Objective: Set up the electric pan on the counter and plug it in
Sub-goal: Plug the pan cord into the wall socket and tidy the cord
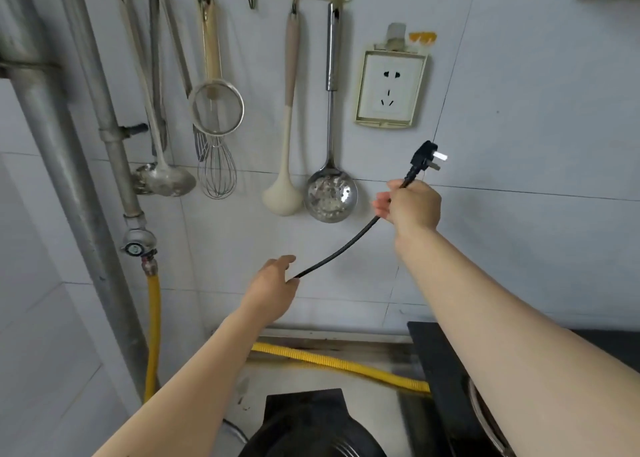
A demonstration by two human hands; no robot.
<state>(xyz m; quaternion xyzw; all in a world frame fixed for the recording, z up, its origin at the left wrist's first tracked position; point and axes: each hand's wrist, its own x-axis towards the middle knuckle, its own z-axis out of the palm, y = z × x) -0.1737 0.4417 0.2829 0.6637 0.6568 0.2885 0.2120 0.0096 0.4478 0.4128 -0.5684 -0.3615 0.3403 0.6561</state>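
Observation:
A black electric pan (311, 429) sits on the counter at the bottom centre, only its far edge showing. Its black power cord (341, 247) runs up between my hands. My right hand (410, 205) is shut on the cord just below the black plug (424, 157), whose metal prongs point right. The plug hangs below and right of the white wall socket (391, 88), apart from it. My left hand (273, 285) pinches the cord lower down, in front of the tiled wall.
Ladles, a strainer (216, 108), a whisk and a slotted spoon (330, 193) hang from wall hooks left of the socket. Grey pipes and a yellow gas hose (343, 365) run along the left and back. A black stove top (446, 380) lies at the right.

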